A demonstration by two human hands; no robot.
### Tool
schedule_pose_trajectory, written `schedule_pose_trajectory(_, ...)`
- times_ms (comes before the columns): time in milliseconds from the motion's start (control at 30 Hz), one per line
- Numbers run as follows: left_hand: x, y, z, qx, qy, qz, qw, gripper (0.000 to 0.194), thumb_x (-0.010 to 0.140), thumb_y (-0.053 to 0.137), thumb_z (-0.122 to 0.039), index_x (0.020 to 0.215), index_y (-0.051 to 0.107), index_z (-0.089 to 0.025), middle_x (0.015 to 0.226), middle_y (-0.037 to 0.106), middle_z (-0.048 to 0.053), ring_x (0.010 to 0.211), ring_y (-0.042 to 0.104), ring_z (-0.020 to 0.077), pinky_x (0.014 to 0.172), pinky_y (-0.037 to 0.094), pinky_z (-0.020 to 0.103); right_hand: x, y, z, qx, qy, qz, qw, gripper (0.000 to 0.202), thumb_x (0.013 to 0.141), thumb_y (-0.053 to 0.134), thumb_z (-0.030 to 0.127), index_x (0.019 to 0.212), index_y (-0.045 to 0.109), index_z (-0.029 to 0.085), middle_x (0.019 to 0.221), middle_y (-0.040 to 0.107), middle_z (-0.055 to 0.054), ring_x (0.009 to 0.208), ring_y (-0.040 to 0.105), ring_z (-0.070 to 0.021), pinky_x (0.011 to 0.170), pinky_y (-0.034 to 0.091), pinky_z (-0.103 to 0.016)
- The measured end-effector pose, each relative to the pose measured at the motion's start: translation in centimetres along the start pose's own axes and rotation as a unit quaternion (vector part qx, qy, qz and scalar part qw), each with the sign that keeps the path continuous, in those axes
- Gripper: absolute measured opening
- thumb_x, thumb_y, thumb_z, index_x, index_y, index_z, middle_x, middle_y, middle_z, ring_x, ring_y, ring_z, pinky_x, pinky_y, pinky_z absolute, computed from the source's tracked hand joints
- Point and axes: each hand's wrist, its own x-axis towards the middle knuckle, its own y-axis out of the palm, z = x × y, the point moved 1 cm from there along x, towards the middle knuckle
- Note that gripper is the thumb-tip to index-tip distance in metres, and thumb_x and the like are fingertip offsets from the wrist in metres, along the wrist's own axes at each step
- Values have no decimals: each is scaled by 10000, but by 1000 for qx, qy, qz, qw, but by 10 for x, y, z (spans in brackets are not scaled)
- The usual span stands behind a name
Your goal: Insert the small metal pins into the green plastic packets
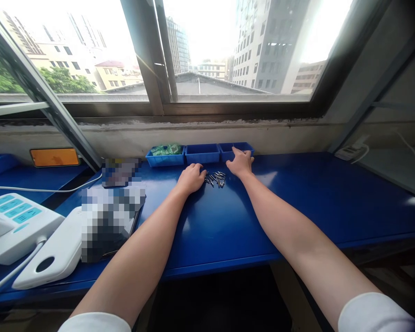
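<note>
A loose pile of small, thin metal pieces, like short bits or pins [217, 178], lies on the blue tabletop between my two hands. My left hand [191, 178] rests on the table at the pile's left edge, fingers loosely bent, thumb beside the nearest pieces; I see nothing in it. My right hand [241, 162] reaches over the front edge of the right blue bin [249, 148], its fingers apart and the fingertips over the bin's opening. Whether a tiny piece is at its fingertips is too small to make out. The middle blue bin [203, 154] stands alongside.
The left blue bin [166, 160] holds green plastic packing [166, 150]. At left lie a white power strip [24, 221], a white power bank-like device [51, 251], blurred items and a cable. An orange-screened phone [54, 157] leans on the wall below the window.
</note>
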Motion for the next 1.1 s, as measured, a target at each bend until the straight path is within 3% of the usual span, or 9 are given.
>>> schedule_pose_trajectory(200, 1, 2, 1, 1, 6, 9, 1000, 412, 908, 377, -419, 1140, 586, -150, 1183, 588, 142, 1110, 549, 273, 978, 408, 377, 0, 6, -1, -42, 6, 56, 998, 722, 702, 625, 281, 1383, 405, 186, 1508, 275, -102, 1191, 325, -405, 934, 337, -571)
schedule_pose_trajectory(300, 1, 4, 2, 0, 4, 21, 1000, 458, 906, 373, -468, 1167, 579, -154, 1212, 582, 140, 1120, 548, 276, 973, 411, 371, -3, 6, 3, -37, -8, 61, 997, 738, 715, 619, 289, 1404, 374, 188, 1526, 214, -117, 1212, 314, -402, 945, 346, -555)
schedule_pose_trajectory(367, 1, 5, 3, -2, 13, 33, 999, 512, 898, 371, -519, 1201, 568, -156, 1244, 572, 138, 1151, 535, 277, 987, 401, 360, -6, 5, 8, -22, -37, 26, 999, 667, 733, 601, 272, 1369, 426, 173, 1493, 269, -135, 1225, 315, -384, 967, 345, -533)
schedule_pose_trajectory(467, 0, 6, 3, 2, 33, 61, 998, 603, 875, 371, -593, 1253, 546, -157, 1309, 540, 139, 1208, 500, 280, 1018, 376, 354, -11, 3, 19, 23, -105, -8, 994, 404, 759, 570, 246, 1150, 608, 153, 1268, 509, -138, 1161, 402, -321, 970, 376, -452)
schedule_pose_trajectory(567, -1, 5, 1, 25, 45, 91, 995, 682, 853, 373, -637, 1305, 510, -145, 1388, 471, 152, 1303, 405, 294, 1069, 319, 376, -16, 3, 28, 70, -185, 70, 978, 185, 746, 569, 218, 888, 673, 164, 939, 615, -80, 962, 526, -233, 869, 443, -334)
schedule_pose_trajectory(633, -1, 4, 0, 42, 47, 110, 992, 702, 850, 373, -636, 1334, 485, -140, 1426, 425, 159, 1348, 341, 298, 1092, 283, 390, -19, 4, 31, 83, -210, 148, 963, 142, 724, 582, 204, 825, 676, 174, 844, 619, -46, 829, 559, -186, 771, 460, -278)
schedule_pose_trajectory(767, -2, 3, -2, 50, 44, 124, 990, 688, 854, 370, -626, 1349, 476, -161, 1448, 395, 152, 1363, 316, 307, 1095, 272, 411, -21, 6, 33, 87, -198, 216, 952, 171, 714, 580, 166, 839, 696, 181, 846, 641, -30, 775, 580, -153, 711, 451, -238)
schedule_pose_trajectory(1100, -1, 3, 0, 35, 46, 126, 990, 558, 917, 317, -521, 1330, 507, -196, 1440, 415, 127, 1365, 317, 291, 1092, 277, 415, -24, 5, 31, 80, -216, 192, 954, 186, 750, 586, 138, 890, 706, 158, 891, 637, -49, 791, 591, -138, 760, 456, -224)
